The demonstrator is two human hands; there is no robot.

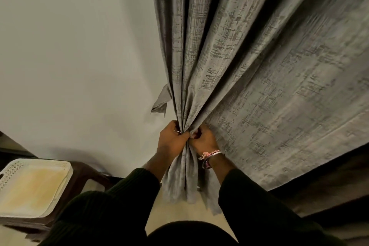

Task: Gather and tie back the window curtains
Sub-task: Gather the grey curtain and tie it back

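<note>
A grey textured curtain hangs from the top of the view and spreads wide to the right. Its folds are bunched together at the middle, where my left hand grips the bundle from the left. My right hand grips the same bundle from the right, with bracelets on its wrist. The two hands touch around the gathered fabric. Below them the curtain's lower end hangs loose toward the floor. A short grey fabric strip, maybe a tie-back, sticks out at the curtain's left edge above my hands.
A plain white wall fills the left side. A stack of plastic chairs with a cream seat stands at lower left. Dark furniture lies under the curtain at lower right. Beige floor shows between my arms.
</note>
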